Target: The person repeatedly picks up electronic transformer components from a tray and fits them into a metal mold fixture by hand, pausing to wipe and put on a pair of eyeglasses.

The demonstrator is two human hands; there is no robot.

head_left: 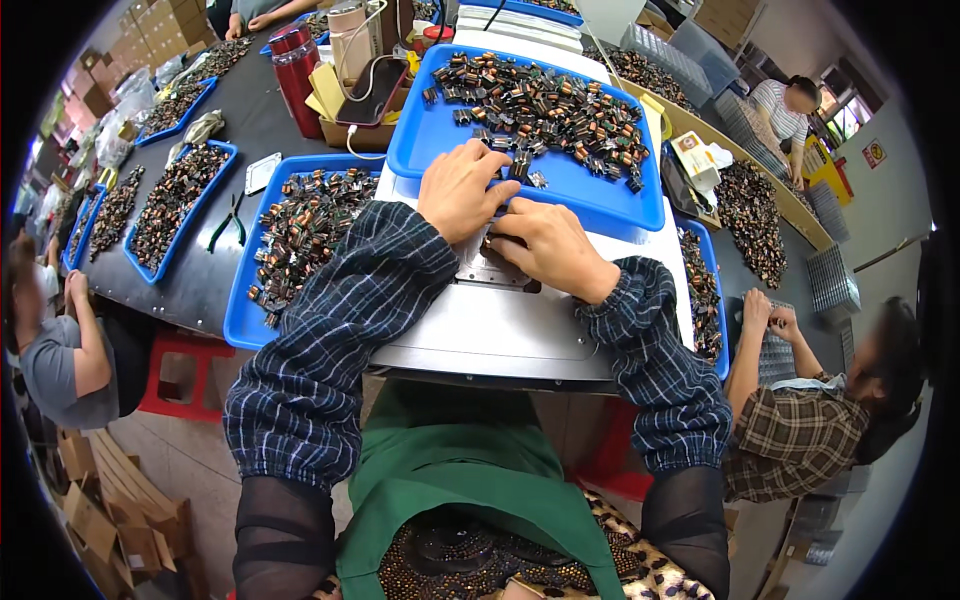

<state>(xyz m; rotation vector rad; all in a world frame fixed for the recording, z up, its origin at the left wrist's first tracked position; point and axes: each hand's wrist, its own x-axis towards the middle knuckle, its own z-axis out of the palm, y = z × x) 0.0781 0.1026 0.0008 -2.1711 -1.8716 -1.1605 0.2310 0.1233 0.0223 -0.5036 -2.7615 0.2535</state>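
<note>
Both my hands meet over a small metal fixture (490, 270) set in the silver machine top (490, 330). My left hand (462, 192) is bent inward, fingers closed, thumb and fingertips at the near edge of a blue tray (590, 212). Its grip is hidden by the fingers. My right hand (552, 243) curls over the fixture with fingers closed; what they hold is hidden. In the tray, just past my left fingertips, lie a few small coil parts (520, 163) with black cores. Behind them is a heap of coil parts (545, 110) with copper windings.
Blue trays of coil parts stand to the left (310, 225) and right (703, 290). Pliers (230, 222), a red thermos (296, 80) and a phone (375, 92) with a cable are on the left. A co-worker (820, 420) sits close on my right; another person (75, 350) sits at left.
</note>
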